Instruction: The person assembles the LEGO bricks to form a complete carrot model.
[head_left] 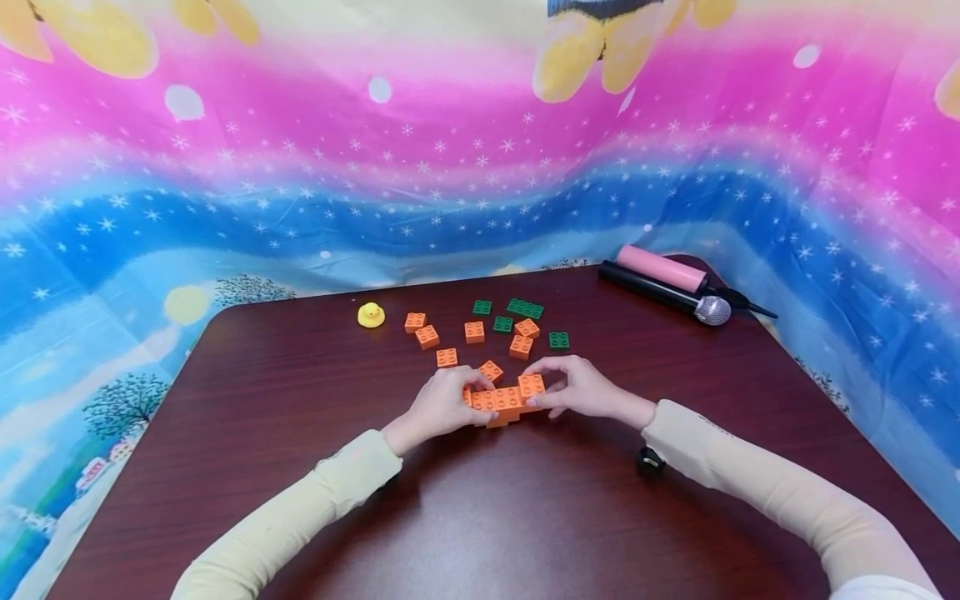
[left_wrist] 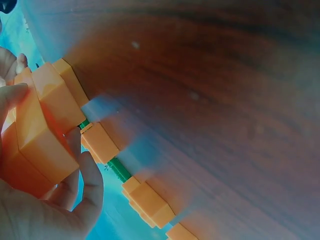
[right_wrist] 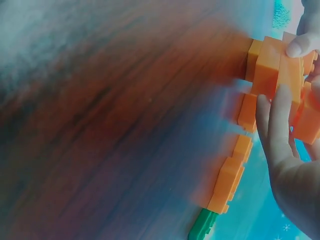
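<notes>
Between both hands is a joined stack of orange toy bricks (head_left: 507, 398), with a row on top and a lower brick under its middle. The left hand (head_left: 444, 403) grips the row's left end, thumb at the near side and fingers behind. At the right end, the right hand (head_left: 583, 388) pinches an orange brick (head_left: 532, 384) that sits higher than the row. The left wrist view shows the left thumb and fingers round the orange bricks (left_wrist: 42, 135). Just behind the stack lies a loose orange brick (head_left: 491, 371), partly hidden by it.
Several loose orange bricks (head_left: 447, 357) and green bricks (head_left: 525, 308) lie scattered beyond the hands on the dark wooden table (head_left: 480, 517). A yellow rubber duck (head_left: 371, 315) stands at the back left. At the back right are a microphone (head_left: 712, 311) and a pink cylinder (head_left: 662, 267).
</notes>
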